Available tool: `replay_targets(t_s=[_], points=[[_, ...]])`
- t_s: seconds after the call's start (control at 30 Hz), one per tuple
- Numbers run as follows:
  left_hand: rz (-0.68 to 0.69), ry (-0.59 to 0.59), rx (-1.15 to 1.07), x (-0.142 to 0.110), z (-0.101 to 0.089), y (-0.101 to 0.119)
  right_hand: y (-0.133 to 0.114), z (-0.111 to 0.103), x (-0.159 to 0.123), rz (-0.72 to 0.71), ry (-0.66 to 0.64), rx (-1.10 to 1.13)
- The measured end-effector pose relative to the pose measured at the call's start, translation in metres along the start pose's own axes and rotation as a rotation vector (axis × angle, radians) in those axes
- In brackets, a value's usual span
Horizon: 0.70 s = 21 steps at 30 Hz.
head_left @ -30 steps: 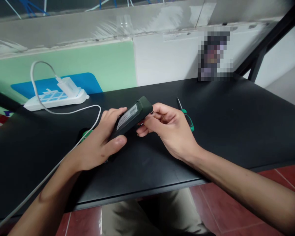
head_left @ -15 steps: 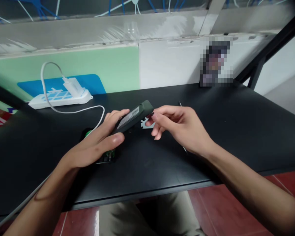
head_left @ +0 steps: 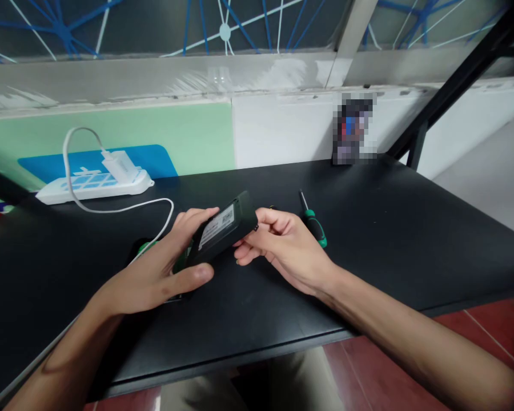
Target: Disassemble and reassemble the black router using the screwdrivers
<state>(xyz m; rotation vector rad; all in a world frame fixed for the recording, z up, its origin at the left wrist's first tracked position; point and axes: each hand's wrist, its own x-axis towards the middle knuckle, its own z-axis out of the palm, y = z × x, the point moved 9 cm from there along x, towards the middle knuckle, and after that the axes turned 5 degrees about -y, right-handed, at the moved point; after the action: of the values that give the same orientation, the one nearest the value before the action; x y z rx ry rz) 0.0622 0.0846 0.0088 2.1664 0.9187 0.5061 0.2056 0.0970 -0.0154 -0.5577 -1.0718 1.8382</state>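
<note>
My left hand point(head_left: 154, 274) grips a black plastic device housing point(head_left: 227, 222), tilted up above the table, with a white printed label on its top face. The thumb presses its near side and the fingers lie along the far side. At the housing's right end, my right hand point(head_left: 289, 245) has its fingers pinched together against the edge; what they hold there is hidden. A small dark part shows at that edge near the right forefinger. Beneath my left hand, a green circuit board point(head_left: 180, 262) is partly visible, mostly covered.
A screwdriver point(head_left: 313, 224) with a green and black handle lies just beyond my right hand. At the back left, a white power strip point(head_left: 89, 185) holds a charger point(head_left: 122, 165), whose white cable point(head_left: 141, 202) runs under my left arm. A blurred-out object point(head_left: 351, 131) leans against the wall.
The view has shifted, so both hands appear lower and further left. My right hand has closed in under the housing's end; the pale metal piece seen there before is now hidden. The screwdriver has come into view.
</note>
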Motion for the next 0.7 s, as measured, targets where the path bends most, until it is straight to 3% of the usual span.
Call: replay_targets(t_s=[0.3, 0.4, 0.57, 0.7], points=[[-0.027, 0.007, 0.026, 0.004, 0.005, 0.002, -0.034, 0.010, -0.019, -0.425, 0.141, -0.486], [-0.013, 0.014, 0.007, 0.003, 0.005, 0.000, -0.031, 0.015, -0.016, -0.372, 0.080, -0.486], [-0.039, 0.021, 0.016, 0.002, 0.004, -0.003, -0.017, 0.014, -0.007, -0.130, -0.008, -0.353], [-0.046, 0.023, 0.020, 0.004, 0.003, -0.003, -0.017, 0.009, -0.005, -0.121, 0.013, -0.296]])
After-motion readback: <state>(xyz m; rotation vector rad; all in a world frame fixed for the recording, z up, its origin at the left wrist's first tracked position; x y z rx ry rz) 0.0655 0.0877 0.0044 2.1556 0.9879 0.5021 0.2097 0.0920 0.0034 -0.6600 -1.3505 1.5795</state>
